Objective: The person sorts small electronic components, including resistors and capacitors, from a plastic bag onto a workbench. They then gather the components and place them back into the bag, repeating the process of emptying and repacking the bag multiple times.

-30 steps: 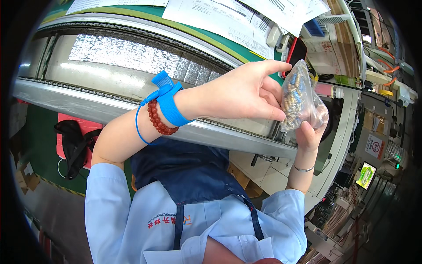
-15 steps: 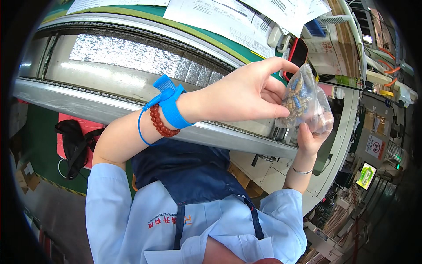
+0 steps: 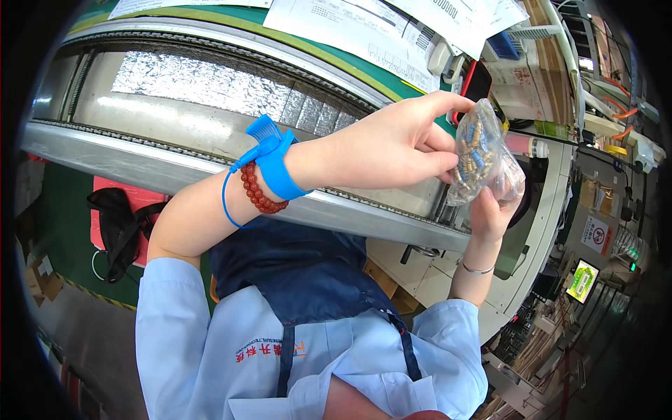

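Observation:
Both hands hold a clear plastic bag (image 3: 477,150) of small tan and blue cylindrical parts, probably electronic components such as resistors. My left hand (image 3: 395,143) comes from the left, its fingers closed on the bag's left side, one fingertip at the top edge and another lower down. A blue wrist strap (image 3: 276,168) with a thin cord and a reddish-brown bead bracelet (image 3: 255,189) circle that wrist. Behind and below the bag, my right hand (image 3: 493,213) grips its lower right part, the thumb pointing up. The plastic partly covers the right fingers.
Below the hands runs a metal conveyor rail (image 3: 175,150) with a chain, and silvery foil sheeting (image 3: 203,84) lies beyond it. Printed papers (image 3: 357,35) cover the green surface at the back. A red-edged phone-like device (image 3: 476,82) and cardboard (image 3: 535,84) stand at the back right.
The bag has turned slightly and its plastic looks more crumpled. My right hand has shifted a little up and left. My left hand keeps its grip at nearly the same place.

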The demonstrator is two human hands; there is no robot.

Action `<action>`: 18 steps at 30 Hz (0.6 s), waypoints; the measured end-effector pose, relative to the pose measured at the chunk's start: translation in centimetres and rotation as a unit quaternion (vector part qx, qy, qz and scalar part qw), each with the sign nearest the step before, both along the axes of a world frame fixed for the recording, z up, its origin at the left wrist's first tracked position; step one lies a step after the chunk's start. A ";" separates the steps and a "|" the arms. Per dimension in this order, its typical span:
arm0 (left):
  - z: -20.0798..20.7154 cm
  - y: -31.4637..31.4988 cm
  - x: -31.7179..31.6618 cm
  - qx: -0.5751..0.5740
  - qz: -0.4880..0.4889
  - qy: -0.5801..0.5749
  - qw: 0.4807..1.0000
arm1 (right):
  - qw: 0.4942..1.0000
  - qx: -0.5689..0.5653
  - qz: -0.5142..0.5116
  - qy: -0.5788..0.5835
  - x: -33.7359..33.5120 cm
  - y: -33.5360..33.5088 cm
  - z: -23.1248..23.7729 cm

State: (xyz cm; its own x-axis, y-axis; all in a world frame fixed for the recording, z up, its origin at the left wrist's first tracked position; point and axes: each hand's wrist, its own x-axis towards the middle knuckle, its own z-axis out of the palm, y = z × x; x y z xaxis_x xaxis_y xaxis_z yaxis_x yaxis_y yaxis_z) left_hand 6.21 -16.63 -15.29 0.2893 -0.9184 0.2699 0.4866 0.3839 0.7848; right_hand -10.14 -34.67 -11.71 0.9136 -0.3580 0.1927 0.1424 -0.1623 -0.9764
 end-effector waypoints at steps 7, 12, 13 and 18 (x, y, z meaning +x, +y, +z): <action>-0.2 -0.1 0.0 -0.034 -0.046 0.089 0.994 | 0.999 0.032 -0.013 0.022 0.2 0.0 0.0; 0.0 0.1 0.1 -0.022 -0.050 0.096 0.994 | 0.998 0.043 -0.023 0.030 0.3 0.2 0.0; 0.0 0.1 0.1 -0.021 -0.051 0.100 0.993 | 0.999 0.045 -0.017 0.027 0.3 0.2 0.0; -0.5 -0.3 -0.2 -0.013 -0.033 0.092 0.995 | 0.999 0.027 -0.025 -0.007 0.4 0.4 -0.2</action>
